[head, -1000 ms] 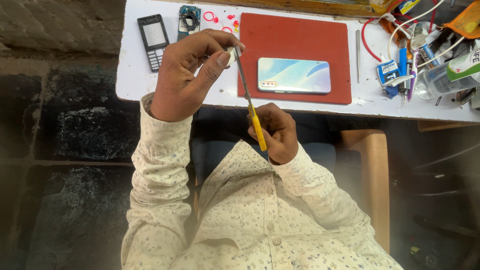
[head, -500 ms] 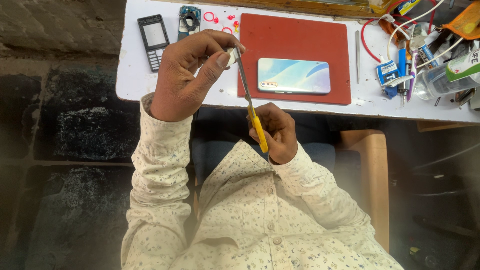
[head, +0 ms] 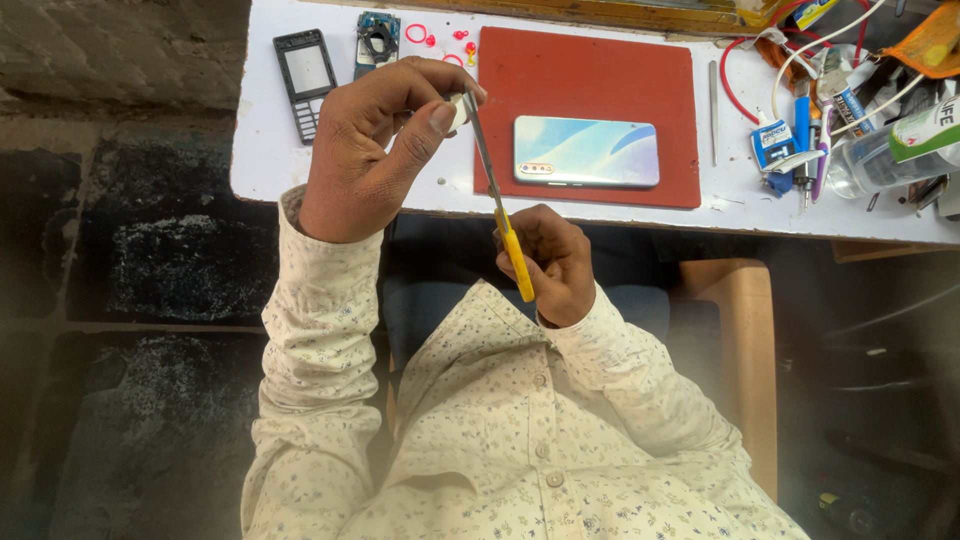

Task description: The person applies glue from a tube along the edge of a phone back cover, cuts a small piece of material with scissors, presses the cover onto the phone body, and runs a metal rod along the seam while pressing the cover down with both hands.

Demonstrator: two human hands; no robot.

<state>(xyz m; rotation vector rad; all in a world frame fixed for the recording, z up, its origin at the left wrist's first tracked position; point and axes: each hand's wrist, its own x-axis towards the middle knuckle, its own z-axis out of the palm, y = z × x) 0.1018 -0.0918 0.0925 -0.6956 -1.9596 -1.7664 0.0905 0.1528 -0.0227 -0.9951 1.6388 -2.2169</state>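
A pale blue smartphone screen (head: pixel 586 151) lies on the red mat (head: pixel 590 70); a green-white labelled bottle (head: pixel 895 150) lies far right.

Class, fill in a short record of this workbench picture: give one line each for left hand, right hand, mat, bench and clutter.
Left hand: left hand pinches a small pale part at its fingertips.
Right hand: right hand grips a yellow-handled screwdriver, tip at the part.
Mat: red rectangular mat bears a smartphone with a blue-white back.
Bench: white bench top; black keypad phone frame at far left.
Clutter: cables and tubes on the right.
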